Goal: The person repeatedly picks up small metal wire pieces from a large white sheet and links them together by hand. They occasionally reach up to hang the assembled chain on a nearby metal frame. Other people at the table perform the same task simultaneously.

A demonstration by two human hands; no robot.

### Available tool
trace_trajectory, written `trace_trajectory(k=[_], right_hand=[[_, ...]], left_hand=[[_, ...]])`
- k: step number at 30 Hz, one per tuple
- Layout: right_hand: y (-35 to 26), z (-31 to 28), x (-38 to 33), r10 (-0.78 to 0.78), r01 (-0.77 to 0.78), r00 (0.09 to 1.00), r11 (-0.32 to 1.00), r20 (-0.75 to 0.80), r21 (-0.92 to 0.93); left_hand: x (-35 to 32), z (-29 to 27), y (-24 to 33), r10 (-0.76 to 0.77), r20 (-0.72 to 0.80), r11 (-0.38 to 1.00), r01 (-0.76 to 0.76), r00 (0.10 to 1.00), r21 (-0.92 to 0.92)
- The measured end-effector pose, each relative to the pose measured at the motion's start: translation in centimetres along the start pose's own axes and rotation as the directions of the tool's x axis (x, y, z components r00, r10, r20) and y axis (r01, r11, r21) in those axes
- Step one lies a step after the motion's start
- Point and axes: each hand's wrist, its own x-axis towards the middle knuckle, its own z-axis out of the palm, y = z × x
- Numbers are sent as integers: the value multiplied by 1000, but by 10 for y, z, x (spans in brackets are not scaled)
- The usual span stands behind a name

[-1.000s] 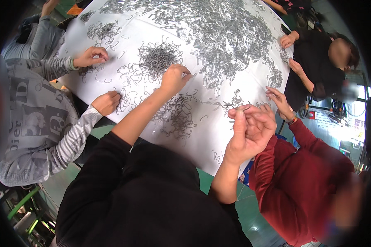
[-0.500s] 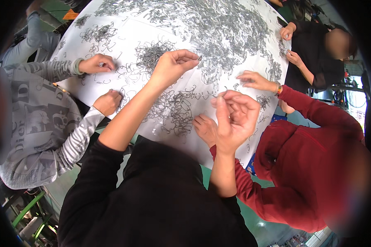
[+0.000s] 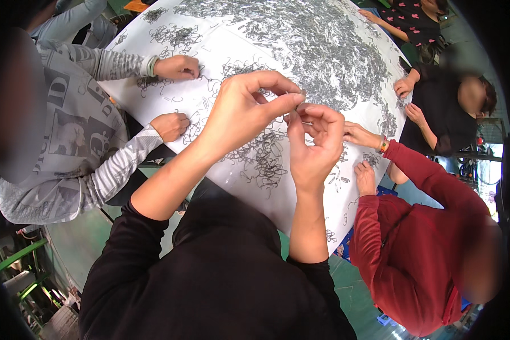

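Observation:
Over the white tabletop my two hands meet at the fingertips. My left hand (image 3: 246,110) is closed in a pinch on a small dark metal piece (image 3: 303,92), its tip showing past the thumb. Just below and to the right, my right hand (image 3: 317,147) is closed too, thumb against index finger; what it pinches is hidden between the fingers. Beneath my hands lies a tangled heap of bent wire hooks (image 3: 266,164). Another heap of hooks (image 3: 241,67) is partly covered by my left hand. Beyond spreads a wide layer of small grey metal pieces (image 3: 334,56).
A person in a patterned grey top (image 3: 73,130) sits at my left, hands on the table (image 3: 221,42). At my right a person in a red sweater (image 3: 425,243) reaches among the pieces. Further right are people in black (image 3: 447,119) and in a dotted top (image 3: 411,20).
My hands, apart before, have come together at the fingertips; the left moved right. The view has shifted. The red-sleeved person's nearer hand has moved away from my right wrist.

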Motion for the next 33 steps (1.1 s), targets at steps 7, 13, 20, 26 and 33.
trace_trajectory(k=[7,13,20,26,33], right_hand=[[26,-2,21,163,-171,984,979,75,114],[147,32,57,398,-219,850,862,344,-456],[210,92,39,486,94,707,655,514,-749],[207,46,52,530,-441,727,848,437,-295],[197,28,40,585,-526,719,811,374,-257]], left_hand=[[11,-27,4,215,-124,973,-201,969,112],[13,-60,25,294,-78,941,-274,952,199],[1,-75,31,293,-96,954,-285,951,93],[-8,-84,23,284,-79,958,-279,956,73],[-24,-81,24,109,-120,994,-105,987,37]])
